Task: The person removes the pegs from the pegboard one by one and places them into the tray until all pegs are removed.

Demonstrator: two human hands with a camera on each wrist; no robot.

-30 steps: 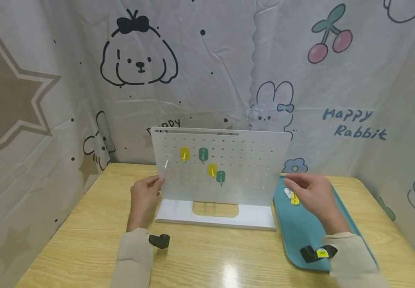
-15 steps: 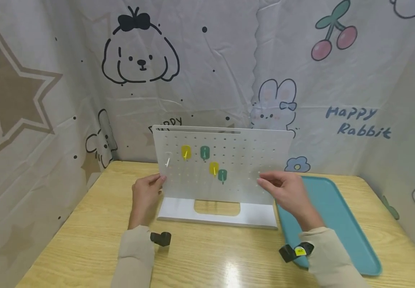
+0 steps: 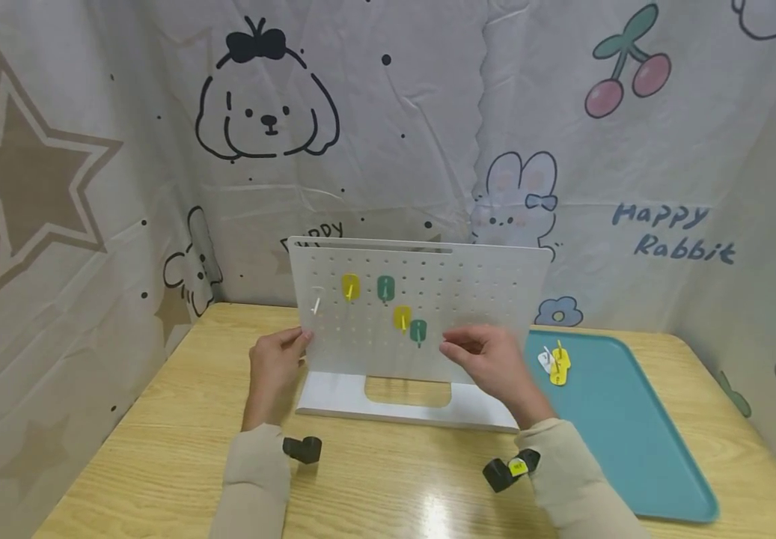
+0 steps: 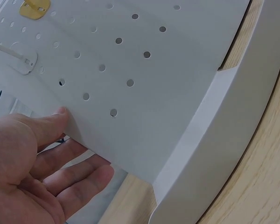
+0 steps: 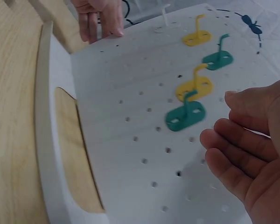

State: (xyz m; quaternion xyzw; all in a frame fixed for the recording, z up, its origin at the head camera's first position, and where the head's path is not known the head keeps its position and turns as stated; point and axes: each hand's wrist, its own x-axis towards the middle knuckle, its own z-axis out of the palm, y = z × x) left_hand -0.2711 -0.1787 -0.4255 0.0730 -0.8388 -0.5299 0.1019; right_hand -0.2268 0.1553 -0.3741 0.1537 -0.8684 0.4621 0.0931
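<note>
A white pegboard [image 3: 361,355] stands upright on its white base. My left hand [image 3: 276,370] pinches its left edge, thumb on the front and the other fingers behind; the left wrist view shows this hand [image 4: 51,163] up close. Five-sided grouping aside, the hooks on the board are a white hook [image 3: 316,301] at left, a yellow hook [image 3: 351,287] and green hook [image 3: 385,288] above, and a lower yellow hook [image 3: 402,319] beside a lower green hook [image 3: 417,332]. My right hand [image 3: 492,364] hovers just right of the lower green hook, fingers loosely bent, nothing visible between them.
A teal tray [image 3: 630,442] lies on the wooden table [image 3: 388,479] to the right of the board. Near its far left corner are loose yellow hooks [image 3: 560,365] and a white hook [image 3: 546,361]. A patterned curtain [image 3: 401,172] hangs behind.
My right hand has moved left from over the tray to in front of the board, near the lower green hook. The loose hooks on the tray are now uncovered. My left hand keeps its hold.
</note>
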